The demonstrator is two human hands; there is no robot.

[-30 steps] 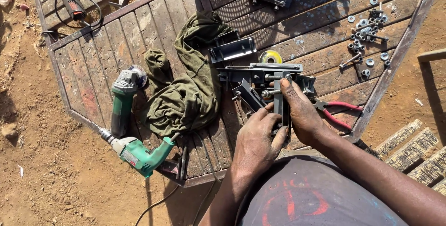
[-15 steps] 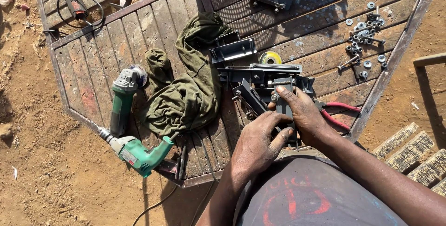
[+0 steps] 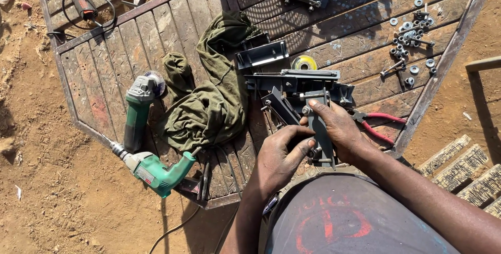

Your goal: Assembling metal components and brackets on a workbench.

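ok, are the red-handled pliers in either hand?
No. The red-handled pliers lie on the wooden panel beside the right hand, while both it and the left hand hold a grey metal bracket.

Harsh sunlight, hard shadows, sharp focus

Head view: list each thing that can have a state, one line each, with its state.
Left hand: gripping the lower end of the metal bracket.
Right hand: closed on the bracket's upper part.
Pliers: lying flat, handles apart.
Green drill: lying on its side, corded.
Angle grinder: lying down, unheld.
Green cloth: crumpled.
Nuts and bolts: loose, scattered.
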